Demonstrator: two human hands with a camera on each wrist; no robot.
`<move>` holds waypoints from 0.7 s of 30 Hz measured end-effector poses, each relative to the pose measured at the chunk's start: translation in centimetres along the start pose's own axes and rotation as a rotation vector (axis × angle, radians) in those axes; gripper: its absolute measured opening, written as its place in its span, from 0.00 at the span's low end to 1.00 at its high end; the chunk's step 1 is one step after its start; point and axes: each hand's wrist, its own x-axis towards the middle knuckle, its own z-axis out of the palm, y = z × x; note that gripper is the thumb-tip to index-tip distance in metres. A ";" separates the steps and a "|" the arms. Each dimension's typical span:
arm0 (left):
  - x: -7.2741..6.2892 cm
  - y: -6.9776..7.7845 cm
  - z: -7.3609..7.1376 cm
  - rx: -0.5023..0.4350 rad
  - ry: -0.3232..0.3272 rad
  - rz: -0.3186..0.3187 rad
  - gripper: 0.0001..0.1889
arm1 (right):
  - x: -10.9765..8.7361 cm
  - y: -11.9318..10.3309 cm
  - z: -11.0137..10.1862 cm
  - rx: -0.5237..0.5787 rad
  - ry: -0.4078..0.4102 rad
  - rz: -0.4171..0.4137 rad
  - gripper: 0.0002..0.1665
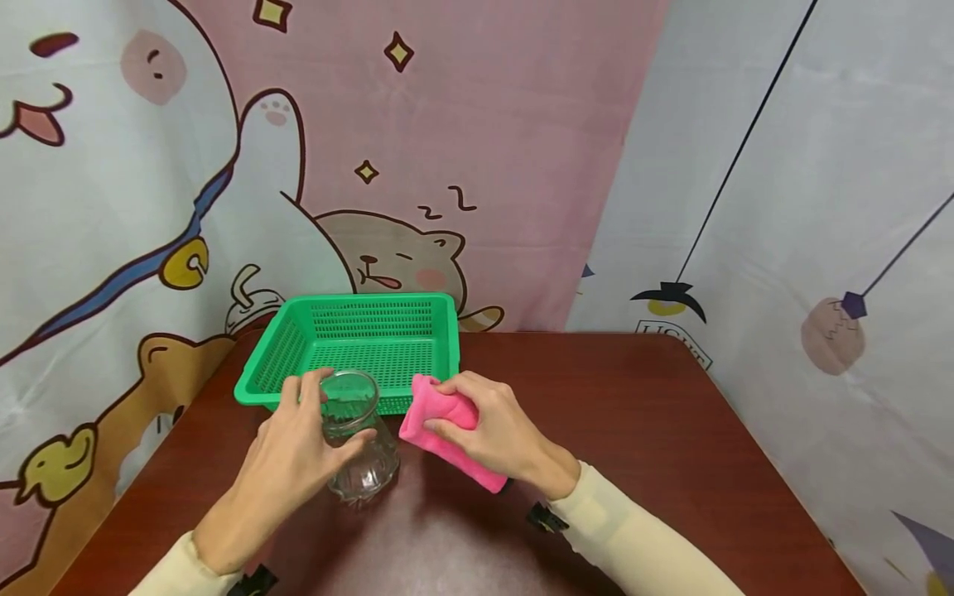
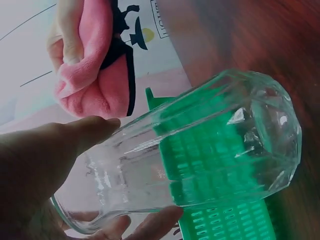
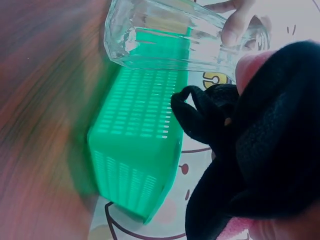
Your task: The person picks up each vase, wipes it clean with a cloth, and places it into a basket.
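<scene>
My left hand (image 1: 286,451) grips a clear glass vase (image 1: 370,465) near its rim, the thumb on one side and fingers on the other. The vase has a faceted lower body and a round open mouth; whether its base touches the table I cannot tell. To its right, my right hand (image 1: 501,424) pinches a folded pink cloth (image 1: 426,411) between thumb and fingers. Seen from the right wrist, the black side of the cloth (image 3: 275,145) hides most of that hand. Cloth and vase are apart.
Behind the vase, a green plastic basket (image 1: 346,305) with slotted walls stands on the dark red-brown table (image 1: 596,397). A cartoon-printed fabric backdrop (image 1: 537,165) hangs behind the table and along its sides.
</scene>
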 end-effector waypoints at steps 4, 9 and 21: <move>0.1 -0.2 -0.3 -0.047 -0.024 0.027 0.51 | -0.2 0.0 0.0 0.003 -0.008 0.016 0.22; 0.3 -0.9 -1.0 -0.100 -0.085 0.096 0.51 | -0.3 0.0 0.2 0.008 -0.014 0.018 0.21; 1.0 -3.0 -2.3 -0.311 -0.291 0.226 0.53 | -0.4 -0.2 0.7 0.029 -0.030 -0.010 0.21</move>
